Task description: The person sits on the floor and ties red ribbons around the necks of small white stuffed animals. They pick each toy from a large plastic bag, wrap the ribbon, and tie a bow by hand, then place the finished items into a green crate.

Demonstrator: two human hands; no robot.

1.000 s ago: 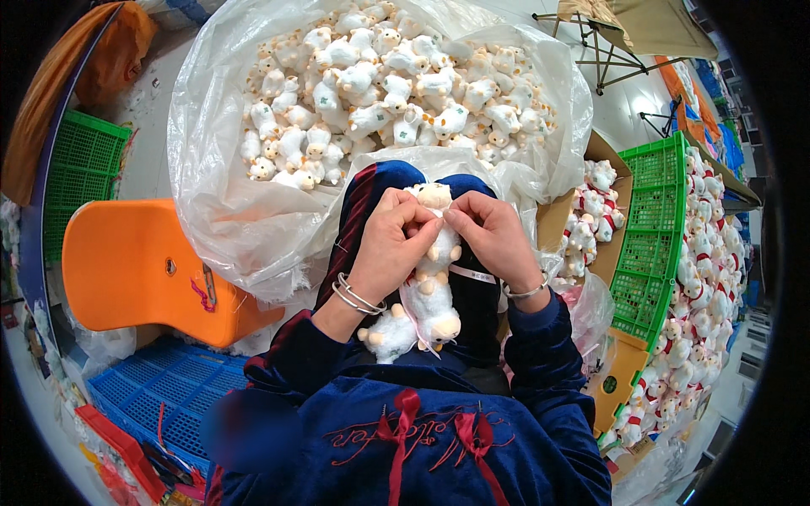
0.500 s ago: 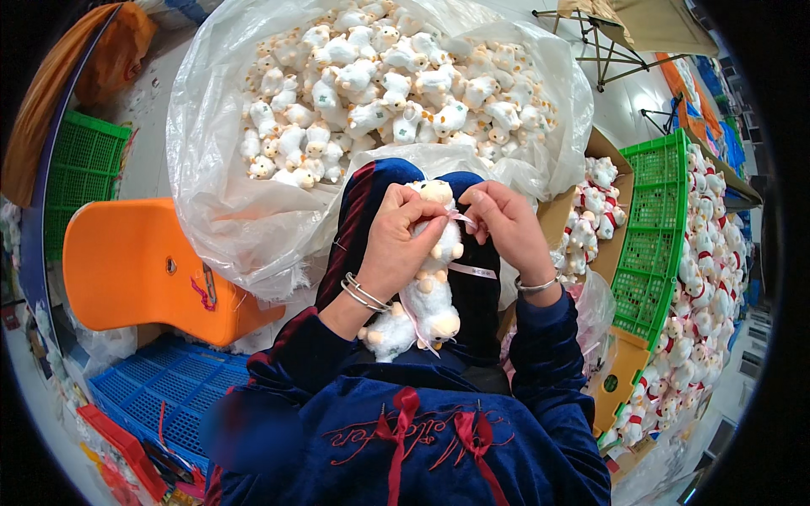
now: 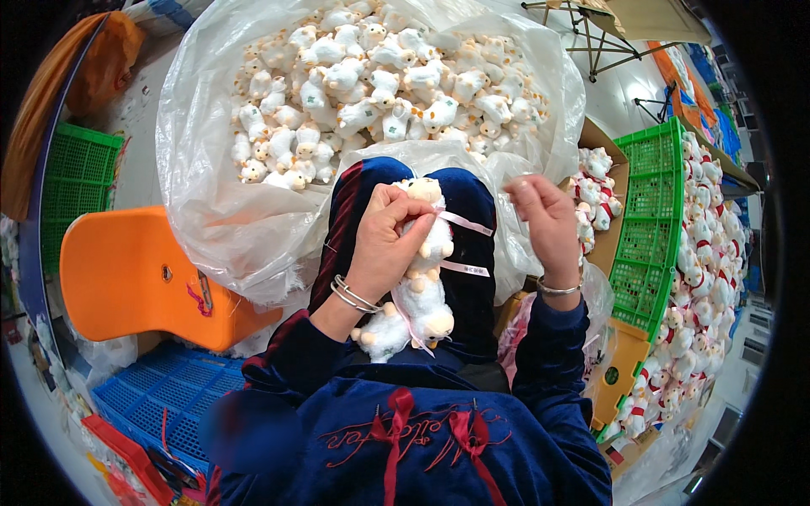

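Observation:
A small white plush animal [image 3: 434, 243] with a cream face lies upright on my lap. My left hand [image 3: 386, 240] is closed in a pinch on a pale pink ribbon [image 3: 464, 223] at its neck; the ribbon's free end sticks out to the right. My right hand [image 3: 550, 232] is lifted off to the right, apart from the toy. Its fingers are curled and blurred, so I cannot make out whether anything is between them. Below, two more white plush animals, one upper [image 3: 422, 304] and one lower [image 3: 384, 331], rest on my lap. A second ribbon [image 3: 464, 268] lies across my right thigh.
A large clear plastic sack [image 3: 202, 169] full of white plush animals [image 3: 346, 76] spreads before my knees. At right stand a cardboard box [image 3: 609, 228] of plush toys with red scarves and a green crate [image 3: 650, 228]. An orange chair [image 3: 118, 270] and a blue crate [image 3: 160, 384] are at left.
My right hand has let go of the ribbon and swung away to the right. My left hand still pinches at the toy's neck, and the ribbon now extends loose to the right.

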